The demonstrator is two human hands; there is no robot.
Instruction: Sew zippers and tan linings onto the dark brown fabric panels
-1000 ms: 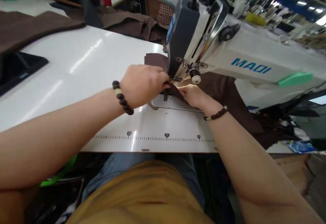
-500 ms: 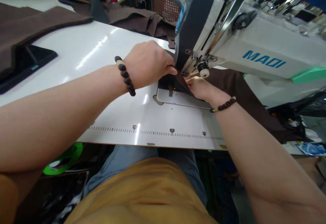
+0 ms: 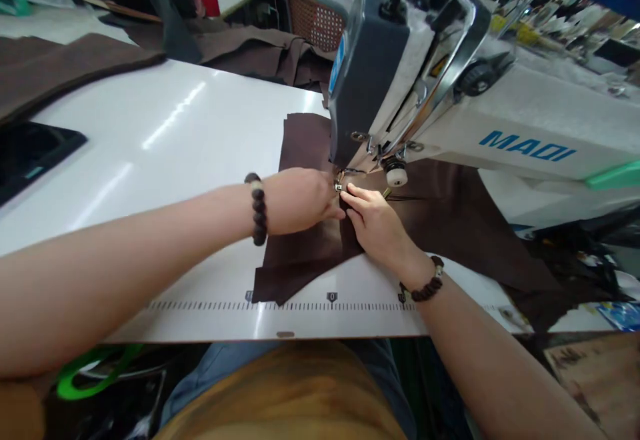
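Observation:
A dark brown leather-like piece (image 3: pixel 300 253) lies spread on the sewing machine (image 3: pixel 367 87) bed, its far part running right under the machine arm. My left hand (image 3: pixel 303 200) rests on it just left of the presser foot (image 3: pixel 339 187), thumb apart from the bent fingers, whose tips are partly hidden. To the right of the foot, my right hand (image 3: pixel 377 227) lies on the same piece with fingers stretched toward the needle area. Both hands are open and close together. The needle itself is too small to make out.
On the left are a dark flat device (image 3: pixel 40 153) and a thick brown sheet (image 3: pixel 75 70). More brown pieces (image 3: pixel 250 47) lie behind the white table (image 3: pixel 200 127), near a chair (image 3: pixel 317 20). A printed ruler scale (image 3: pixel 210 305) runs along the front edge. Green tape (image 3: pixel 95 380) hangs below.
The brown piece, lifted and pinched at the machine before, now lies flat under the presser foot. My hands have come down nearer the front edge, and their fingers have loosened onto it.

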